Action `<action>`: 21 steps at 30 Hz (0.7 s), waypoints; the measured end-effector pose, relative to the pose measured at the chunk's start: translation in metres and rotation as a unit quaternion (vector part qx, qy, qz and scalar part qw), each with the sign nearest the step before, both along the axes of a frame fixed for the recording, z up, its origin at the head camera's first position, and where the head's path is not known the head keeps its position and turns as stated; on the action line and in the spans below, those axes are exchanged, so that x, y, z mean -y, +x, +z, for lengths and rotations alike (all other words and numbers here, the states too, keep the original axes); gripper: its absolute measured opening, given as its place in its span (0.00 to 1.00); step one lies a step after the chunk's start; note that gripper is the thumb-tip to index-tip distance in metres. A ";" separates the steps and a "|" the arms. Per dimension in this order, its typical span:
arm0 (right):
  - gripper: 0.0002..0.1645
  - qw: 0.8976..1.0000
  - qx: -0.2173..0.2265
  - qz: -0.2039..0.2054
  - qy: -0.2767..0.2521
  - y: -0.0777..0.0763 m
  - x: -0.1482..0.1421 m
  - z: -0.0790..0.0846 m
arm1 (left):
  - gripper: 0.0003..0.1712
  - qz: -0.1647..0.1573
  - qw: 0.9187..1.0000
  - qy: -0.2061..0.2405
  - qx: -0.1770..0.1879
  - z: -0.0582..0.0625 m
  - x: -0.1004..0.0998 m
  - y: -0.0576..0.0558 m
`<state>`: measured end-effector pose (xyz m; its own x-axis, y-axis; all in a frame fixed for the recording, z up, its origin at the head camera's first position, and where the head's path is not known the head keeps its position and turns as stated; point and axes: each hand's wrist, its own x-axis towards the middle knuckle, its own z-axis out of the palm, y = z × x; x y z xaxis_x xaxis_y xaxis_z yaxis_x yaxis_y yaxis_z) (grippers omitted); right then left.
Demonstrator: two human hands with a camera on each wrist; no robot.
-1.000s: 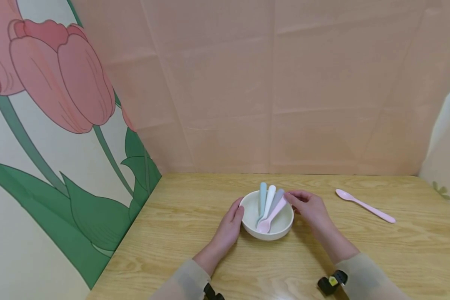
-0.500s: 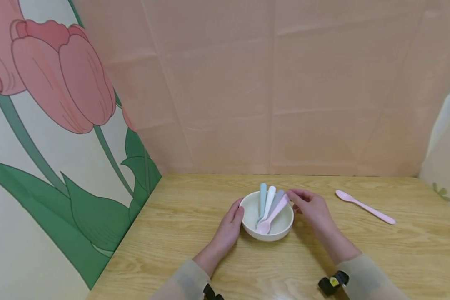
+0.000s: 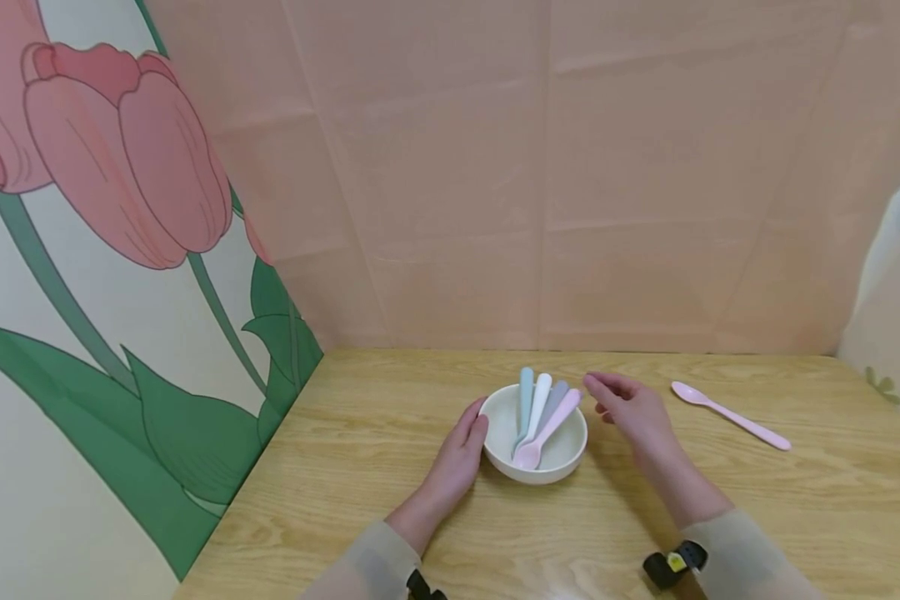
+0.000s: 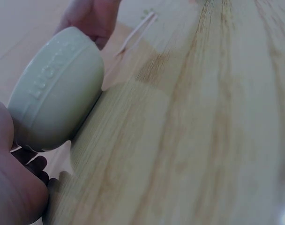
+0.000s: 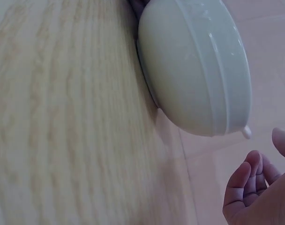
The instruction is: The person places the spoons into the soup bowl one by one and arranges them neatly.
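A cream bowl (image 3: 535, 477) stands on the wooden table, raised lettering on its outer wall in the left wrist view. My left hand (image 3: 456, 454) holds its left side, the thumb at the rim. Inside lean a light blue spoon (image 3: 526, 396), a white spoon (image 3: 538, 407), a greyish-purple spoon (image 3: 554, 402) and a pink spoon (image 3: 557, 418), their handles up against the far rim. Just right of the pink handle hovers my right hand (image 3: 636, 417); its fingers are loosely bent, with nothing between them and the thumb in the right wrist view (image 5: 264, 192).
Another pink spoon (image 3: 735, 416) lies on the table (image 3: 330, 500) to the right of my right hand. A pinkish cloth backdrop (image 3: 540, 208) rises behind the table's far edge, and a tulip-printed panel (image 3: 120, 167) stands along the left side.
My right hand has let go of the pink spoon's handle and drawn slightly to the right. That spoon now leans in the bowl by itself. The left hand keeps its place on the bowl.
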<state>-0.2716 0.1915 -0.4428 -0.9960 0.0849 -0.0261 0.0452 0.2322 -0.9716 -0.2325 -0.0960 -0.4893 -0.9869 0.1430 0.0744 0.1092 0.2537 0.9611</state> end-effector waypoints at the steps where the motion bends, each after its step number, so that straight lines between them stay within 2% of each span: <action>1: 0.42 1.000 0.000 -0.001 0.002 0.000 -0.001 0.001 | 0.33 0.000 1.000 0.000 0.000 0.000 0.000 0.000; 7: 0.51 1.000 0.012 0.000 0.012 0.002 -0.010 0.009 | 0.33 0.002 1.000 -0.002 0.002 -0.002 0.000 -0.001; 14: 0.49 1.000 -0.018 -0.008 -0.003 0.004 -0.021 0.015 | 0.33 0.000 1.000 0.002 -0.010 -0.003 0.000 0.000; 21: 0.50 1.000 -0.010 -0.006 0.004 0.007 -0.031 0.018 | 0.32 -0.001 1.000 0.004 -0.022 -0.002 0.000 0.000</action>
